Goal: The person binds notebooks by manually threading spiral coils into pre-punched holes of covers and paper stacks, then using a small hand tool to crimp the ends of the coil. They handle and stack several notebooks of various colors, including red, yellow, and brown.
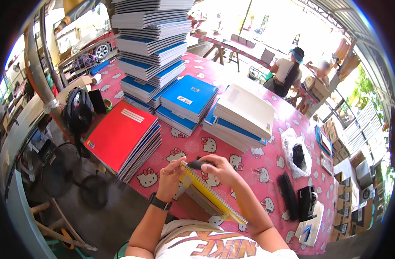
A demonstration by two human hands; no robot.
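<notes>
A yellow spiral-bound notebook (pixel 206 193) is tilted in front of me, its white coil running along the upper side. My left hand (pixel 171 173) pinches the notebook's far left corner, by the end of the coil; a dark watch is on that wrist. Closed in my right hand (pixel 221 168) is a small black-handled tool (pixel 197 165), its tip at the same coil end. Fingers cover much of the tool, so its exact kind does not show. Beyond my hands lie a stack of red notebooks (pixel 124 129), blue notebooks (pixel 189 97) and pale-covered notebooks (pixel 245 108).
A tall pile of spiral notebooks (pixel 152 43) rises at the back. On the right of the pink patterned table (pixel 253 203) lie a white plastic bag (pixel 297 151), a black brush (pixel 287 194) and a black tape dispenser (pixel 307 202). A fan (pixel 61 168) stands left; people (pixel 288 73) work behind.
</notes>
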